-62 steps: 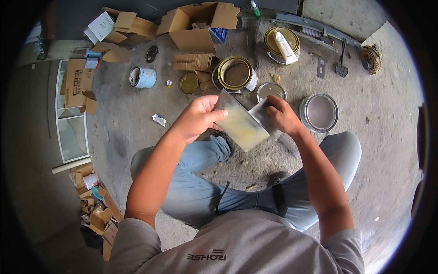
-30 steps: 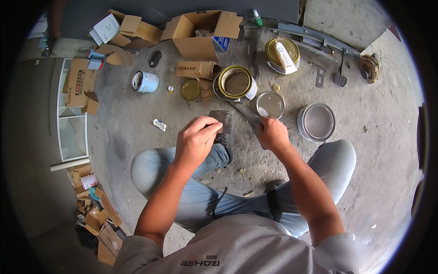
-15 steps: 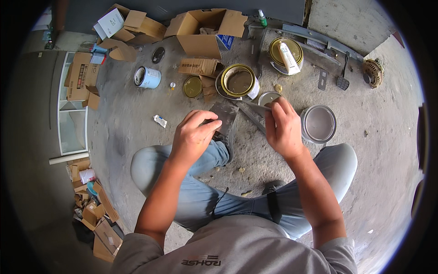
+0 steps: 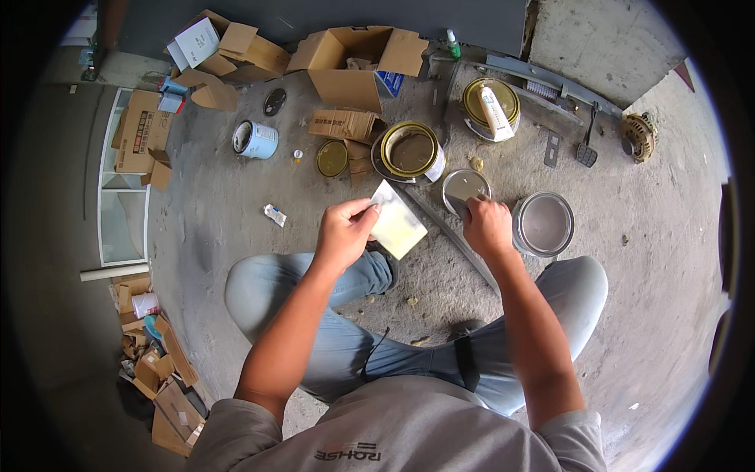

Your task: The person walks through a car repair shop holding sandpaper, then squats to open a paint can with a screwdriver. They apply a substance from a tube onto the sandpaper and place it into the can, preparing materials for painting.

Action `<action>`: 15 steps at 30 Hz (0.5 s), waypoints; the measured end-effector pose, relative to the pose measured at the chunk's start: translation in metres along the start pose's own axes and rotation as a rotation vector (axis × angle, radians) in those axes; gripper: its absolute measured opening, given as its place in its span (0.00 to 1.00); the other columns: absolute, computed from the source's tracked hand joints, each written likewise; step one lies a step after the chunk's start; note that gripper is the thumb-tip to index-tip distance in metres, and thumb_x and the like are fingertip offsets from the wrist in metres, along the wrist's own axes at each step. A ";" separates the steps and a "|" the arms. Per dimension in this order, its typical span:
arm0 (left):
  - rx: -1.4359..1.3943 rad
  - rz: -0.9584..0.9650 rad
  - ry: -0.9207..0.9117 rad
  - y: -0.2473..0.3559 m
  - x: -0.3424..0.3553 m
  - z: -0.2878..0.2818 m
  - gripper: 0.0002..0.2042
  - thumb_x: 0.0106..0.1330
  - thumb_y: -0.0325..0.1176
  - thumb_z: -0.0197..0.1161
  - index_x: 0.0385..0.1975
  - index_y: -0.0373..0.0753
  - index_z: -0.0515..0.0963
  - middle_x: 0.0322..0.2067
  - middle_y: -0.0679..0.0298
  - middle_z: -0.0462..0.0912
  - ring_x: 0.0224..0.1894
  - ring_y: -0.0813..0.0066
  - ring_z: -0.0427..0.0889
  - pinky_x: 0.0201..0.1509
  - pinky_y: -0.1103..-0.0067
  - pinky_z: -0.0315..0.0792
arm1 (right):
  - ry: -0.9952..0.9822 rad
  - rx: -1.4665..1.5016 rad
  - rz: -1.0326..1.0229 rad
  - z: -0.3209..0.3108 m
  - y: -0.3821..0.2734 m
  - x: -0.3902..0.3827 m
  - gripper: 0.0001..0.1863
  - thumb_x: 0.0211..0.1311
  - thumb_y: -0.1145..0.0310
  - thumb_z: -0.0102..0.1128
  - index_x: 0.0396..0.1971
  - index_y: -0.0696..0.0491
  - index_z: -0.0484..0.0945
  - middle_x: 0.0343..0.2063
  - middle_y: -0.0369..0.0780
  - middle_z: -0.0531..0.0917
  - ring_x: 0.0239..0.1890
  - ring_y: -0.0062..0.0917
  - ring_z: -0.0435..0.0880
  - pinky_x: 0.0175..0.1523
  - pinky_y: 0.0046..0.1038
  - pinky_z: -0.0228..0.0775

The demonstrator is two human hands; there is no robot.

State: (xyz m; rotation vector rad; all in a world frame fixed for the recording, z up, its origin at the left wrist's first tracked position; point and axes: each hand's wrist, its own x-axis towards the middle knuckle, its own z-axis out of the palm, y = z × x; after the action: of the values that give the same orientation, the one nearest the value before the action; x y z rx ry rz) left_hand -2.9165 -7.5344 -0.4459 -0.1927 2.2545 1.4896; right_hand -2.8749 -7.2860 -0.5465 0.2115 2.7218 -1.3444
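Note:
My left hand (image 4: 344, 232) pinches one edge of a flat rectangular plate (image 4: 399, 224). Its upturned face is bright, pale yellow-white with grey smears. To its right, my right hand (image 4: 489, 226) is closed at the near edge of a round metal lid (image 4: 465, 187). A thin grey scraper blade (image 4: 456, 206) shows beside those fingers, over the lid; its handle is hidden in the hand. Close by my right wrist stands an open tin of grey paste (image 4: 548, 223). Beyond the plate is a large open tin (image 4: 410, 149) with a gold rim and brownish-grey contents.
A long metal strip (image 4: 448, 232) lies between my knees. Farther off are a lidded tin with a white tube (image 4: 495, 112) on top, a light-blue can (image 4: 255, 139), a gold lid (image 4: 332, 158) and cardboard boxes (image 4: 346, 79). A pedal (image 4: 587, 149) and an alternator (image 4: 639, 138) lie right.
The plate in my left hand has turned from its dark grey side to a pale face. My right hand has moved right and nearer, away from the plate, with its blade now at the lid.

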 end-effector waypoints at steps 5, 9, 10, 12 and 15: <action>0.049 -0.014 0.130 -0.001 0.007 -0.003 0.10 0.71 0.31 0.62 0.44 0.31 0.82 0.33 0.67 0.85 0.32 0.83 0.83 0.33 0.82 0.80 | 0.208 0.061 -0.139 0.009 -0.007 -0.006 0.19 0.60 0.71 0.59 0.53 0.52 0.80 0.28 0.48 0.83 0.29 0.50 0.82 0.36 0.47 0.75; -0.004 -0.047 0.058 -0.005 0.010 0.006 0.10 0.72 0.30 0.61 0.45 0.31 0.82 0.36 0.66 0.85 0.35 0.82 0.83 0.35 0.81 0.81 | 0.248 -0.104 -0.389 0.004 -0.037 -0.014 0.15 0.58 0.73 0.59 0.47 0.52 0.81 0.30 0.41 0.80 0.32 0.39 0.82 0.38 0.40 0.74; -0.001 -0.051 0.066 -0.005 0.010 0.008 0.10 0.72 0.30 0.61 0.45 0.31 0.82 0.37 0.66 0.85 0.36 0.82 0.83 0.36 0.81 0.82 | 0.237 -0.165 -0.457 0.004 -0.044 -0.016 0.14 0.57 0.73 0.59 0.44 0.52 0.81 0.30 0.39 0.79 0.33 0.36 0.82 0.39 0.37 0.74; 0.008 -0.054 0.088 -0.006 0.009 0.013 0.10 0.72 0.30 0.61 0.46 0.31 0.81 0.38 0.65 0.85 0.37 0.81 0.84 0.39 0.80 0.82 | 0.236 -0.239 -0.528 0.008 -0.057 -0.020 0.09 0.54 0.71 0.62 0.36 0.51 0.81 0.35 0.35 0.77 0.40 0.30 0.78 0.45 0.32 0.71; -0.153 -0.051 0.027 -0.004 0.007 0.020 0.09 0.70 0.29 0.63 0.43 0.28 0.80 0.35 0.64 0.84 0.34 0.82 0.82 0.35 0.81 0.81 | 0.273 -0.170 -0.638 0.018 -0.066 -0.028 0.11 0.56 0.69 0.63 0.39 0.54 0.82 0.36 0.38 0.78 0.42 0.36 0.79 0.46 0.38 0.71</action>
State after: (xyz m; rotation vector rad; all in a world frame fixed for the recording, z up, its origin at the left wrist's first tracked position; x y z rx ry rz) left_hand -2.9159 -7.5171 -0.4587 -0.3160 2.1400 1.6424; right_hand -2.8581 -7.3424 -0.5014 -0.5767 3.2761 -1.2544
